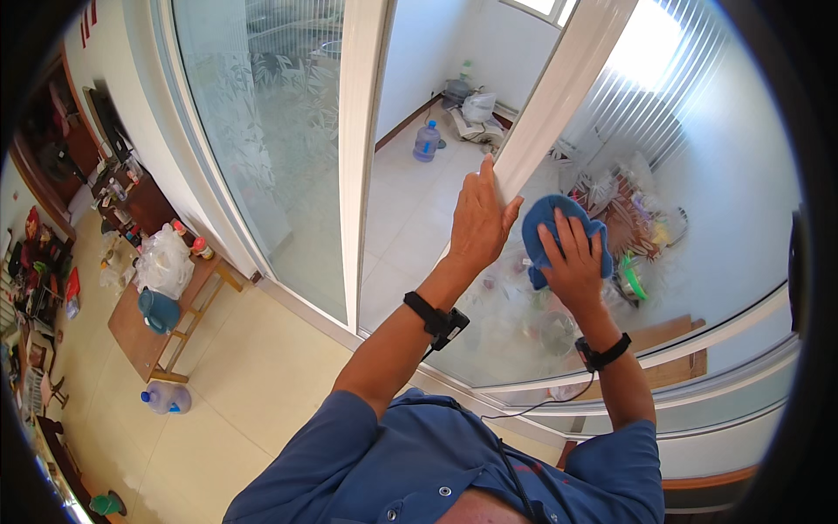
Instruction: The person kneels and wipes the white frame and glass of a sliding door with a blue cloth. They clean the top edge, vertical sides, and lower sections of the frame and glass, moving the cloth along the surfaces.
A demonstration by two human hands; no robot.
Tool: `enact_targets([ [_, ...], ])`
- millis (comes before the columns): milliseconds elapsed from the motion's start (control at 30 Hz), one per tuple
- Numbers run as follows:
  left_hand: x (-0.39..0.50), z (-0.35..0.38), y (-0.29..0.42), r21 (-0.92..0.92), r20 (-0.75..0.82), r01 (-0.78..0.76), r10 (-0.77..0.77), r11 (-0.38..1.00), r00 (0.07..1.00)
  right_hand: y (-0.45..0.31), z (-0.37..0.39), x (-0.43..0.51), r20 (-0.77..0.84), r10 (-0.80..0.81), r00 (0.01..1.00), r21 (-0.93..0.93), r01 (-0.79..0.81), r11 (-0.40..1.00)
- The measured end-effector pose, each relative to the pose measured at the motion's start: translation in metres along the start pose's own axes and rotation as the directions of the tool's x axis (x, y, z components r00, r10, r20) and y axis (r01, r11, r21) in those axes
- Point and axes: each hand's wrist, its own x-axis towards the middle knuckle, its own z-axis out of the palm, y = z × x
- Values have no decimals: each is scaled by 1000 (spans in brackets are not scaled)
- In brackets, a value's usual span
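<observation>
My left hand [481, 223] rests on the white frame [543, 111] of a sliding glass door, its fingers along the frame's edge and its thumb apart. To the right, my right hand [571, 259] presses a folded blue cloth [546, 226] flat against the door's glass pane [713, 216], which bears a pattern of etched leaves and stripes. The palm side of both hands is hidden. Both wrists carry black straps with small devices, and a thin cable hangs from the right one.
A wooden bench [134, 327] at the left holds a plastic bag [165, 262] and a teal jug [158, 311]. Beside it a large water bottle [167, 397] lies on the floor. Beyond the doorway stands another water bottle [427, 143]. A second glass panel [288, 170] is left of the opening.
</observation>
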Motion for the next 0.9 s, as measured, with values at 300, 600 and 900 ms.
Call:
enact_targets([
  [300,-1,-5,4,-63,-25,55,-57,996,998,55,-55,23,-167,110,980,-164,-138,977],
  [600,-5,-9,-10,-178,-86,12,-28,984,996,-34,6,56,-180,83,980,46,-76,996],
  [900,-2,-16,-15,-233,11,114,-115,966,993,-45,36,-8,-81,-192,978,70,198,978],
])
